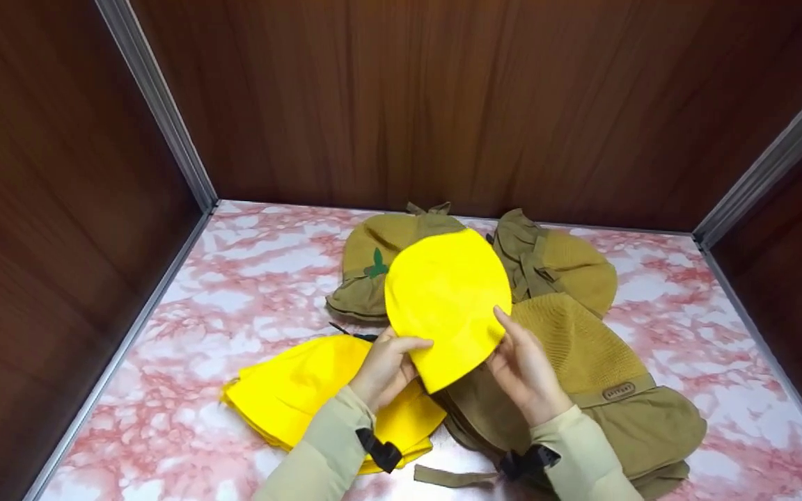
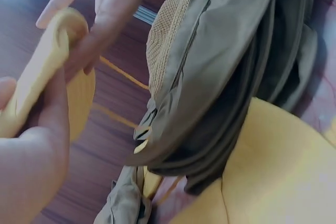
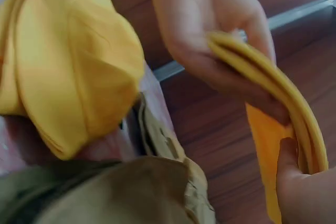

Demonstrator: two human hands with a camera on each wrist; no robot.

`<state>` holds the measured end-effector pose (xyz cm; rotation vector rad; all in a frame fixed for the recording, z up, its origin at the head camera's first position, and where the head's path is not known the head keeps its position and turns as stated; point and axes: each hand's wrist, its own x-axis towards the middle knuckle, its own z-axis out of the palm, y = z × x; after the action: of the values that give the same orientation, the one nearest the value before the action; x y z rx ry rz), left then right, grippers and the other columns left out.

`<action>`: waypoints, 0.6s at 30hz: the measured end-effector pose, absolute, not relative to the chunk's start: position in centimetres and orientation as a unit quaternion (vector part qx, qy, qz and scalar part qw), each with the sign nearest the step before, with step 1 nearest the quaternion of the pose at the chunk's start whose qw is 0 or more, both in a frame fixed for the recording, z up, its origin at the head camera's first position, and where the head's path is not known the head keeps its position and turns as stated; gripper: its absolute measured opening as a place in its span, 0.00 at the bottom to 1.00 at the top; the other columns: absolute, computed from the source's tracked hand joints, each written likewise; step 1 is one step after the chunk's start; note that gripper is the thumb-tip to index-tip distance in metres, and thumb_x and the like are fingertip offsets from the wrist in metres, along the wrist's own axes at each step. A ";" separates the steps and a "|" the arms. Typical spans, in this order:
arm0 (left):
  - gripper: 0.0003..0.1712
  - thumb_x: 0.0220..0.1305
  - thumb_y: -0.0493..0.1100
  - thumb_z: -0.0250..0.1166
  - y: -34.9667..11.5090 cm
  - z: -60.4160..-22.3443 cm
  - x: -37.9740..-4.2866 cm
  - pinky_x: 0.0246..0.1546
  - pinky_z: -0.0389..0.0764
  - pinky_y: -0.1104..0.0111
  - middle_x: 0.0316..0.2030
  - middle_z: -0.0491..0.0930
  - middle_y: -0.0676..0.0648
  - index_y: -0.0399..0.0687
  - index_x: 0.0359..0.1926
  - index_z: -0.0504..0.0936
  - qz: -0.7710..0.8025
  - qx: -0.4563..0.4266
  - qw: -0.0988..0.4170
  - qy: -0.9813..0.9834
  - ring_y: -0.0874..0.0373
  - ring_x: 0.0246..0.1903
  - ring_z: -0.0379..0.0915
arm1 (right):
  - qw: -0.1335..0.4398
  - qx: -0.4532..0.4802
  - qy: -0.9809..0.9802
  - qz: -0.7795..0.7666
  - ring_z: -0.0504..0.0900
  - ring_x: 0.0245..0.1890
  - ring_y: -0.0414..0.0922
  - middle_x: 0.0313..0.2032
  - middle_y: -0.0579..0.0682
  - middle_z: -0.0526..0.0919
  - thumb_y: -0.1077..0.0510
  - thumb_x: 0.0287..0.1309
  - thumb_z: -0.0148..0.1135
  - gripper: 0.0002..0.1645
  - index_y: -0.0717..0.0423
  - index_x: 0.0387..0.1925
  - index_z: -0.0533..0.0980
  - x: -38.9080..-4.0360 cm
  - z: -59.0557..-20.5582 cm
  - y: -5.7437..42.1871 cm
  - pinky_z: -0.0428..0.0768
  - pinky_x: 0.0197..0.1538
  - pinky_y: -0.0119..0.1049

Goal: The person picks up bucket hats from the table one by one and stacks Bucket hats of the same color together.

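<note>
A yellow hat, folded flat, is held up between both hands in the head view. My left hand pinches its lower left edge, thumb on the near face and fingers behind. My right hand holds the lower right edge between thumb and fingers. Seen edge-on in the right wrist view, the hat shows layered fabric between the left hand and the right hand. Below the left forearm lies a stack of yellow hats, partly hidden by the sleeve.
Olive-and-mustard hats lie around: one with a green leaf patch behind, another at the back right, and a stack beneath the right forearm. An olive strap lies in front. Wood-grain panels enclose the pink-marbled table.
</note>
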<state>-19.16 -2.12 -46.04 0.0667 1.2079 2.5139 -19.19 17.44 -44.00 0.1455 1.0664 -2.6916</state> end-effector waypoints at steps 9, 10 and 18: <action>0.23 0.49 0.33 0.60 -3.8 -45.7 -18.7 0.50 0.76 0.59 0.45 0.77 0.45 0.37 0.50 0.69 0.852 0.073 0.199 0.480 0.53 0.45 0.75 | 0.117 0.047 0.401 -0.907 0.82 0.40 0.45 0.39 0.54 0.83 0.59 0.64 0.54 0.11 0.62 0.43 0.75 -19.5 -42.9 18.2 0.80 0.45 0.36; 0.23 0.49 0.33 0.60 -3.9 -45.5 -18.7 0.50 0.76 0.59 0.44 0.77 0.45 0.37 0.49 0.70 0.848 0.077 0.202 0.484 0.54 0.45 0.75 | 0.117 0.045 0.402 -0.907 0.82 0.40 0.45 0.40 0.54 0.82 0.59 0.64 0.54 0.11 0.62 0.44 0.74 -19.5 -42.8 18.3 0.80 0.46 0.36; 0.20 0.47 0.31 0.57 -4.7 -44.7 -18.6 0.47 0.75 0.63 0.40 0.77 0.48 0.39 0.45 0.72 0.818 0.092 0.235 0.517 0.56 0.41 0.74 | 0.123 0.043 0.424 -0.896 0.82 0.42 0.47 0.42 0.55 0.82 0.60 0.65 0.52 0.14 0.63 0.49 0.70 -19.4 -42.5 18.9 0.79 0.48 0.40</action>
<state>-18.59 -4.74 -44.66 0.2538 1.4179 2.2458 -19.42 18.88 -42.46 0.1260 1.2377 -2.6137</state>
